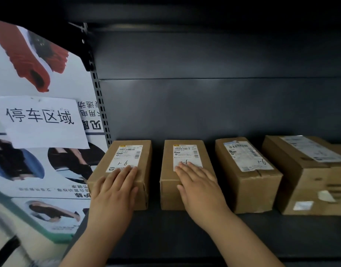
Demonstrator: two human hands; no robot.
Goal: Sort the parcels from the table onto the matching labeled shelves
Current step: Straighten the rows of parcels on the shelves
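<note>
1. Four cardboard parcels in a row on the dark shelf (185, 234): first parcel (125, 155) at 7 o'clock in view, second parcel (185, 153) at 6, third parcel (246, 170) between 4 and 5, big fourth parcel (308, 170) at 4.
2. Left hand (115, 187) lies flat on top of the first parcel, fingers straight, tips on the label's near edge. No grasp, just palm contact.
3. Right hand (198, 185) does the same on the second parcel: flat, released, fingertips over the handwritten mark.
4. My read: both are being seated or squared up on the shelf, so placement is about done for these two.
5. Risks:
   - Flat palms give friction only. An uneven push could yaw a box toward its neighbour at 3 o'clock; the gaps are small.
   - A hard shove could send one toward the back panel (204, 103) at 12.
   - "9-1" is readable on the first and third. On the second it is half covered, so I can't confirm it.
   - No shelf label is in frame, so the match can't be checked and a mis-sort would go unnoticed.
   - The poster (40, 64) at 9 to 10 o'clock sits close to the left wrist and could snag it on pull-out.
</note>
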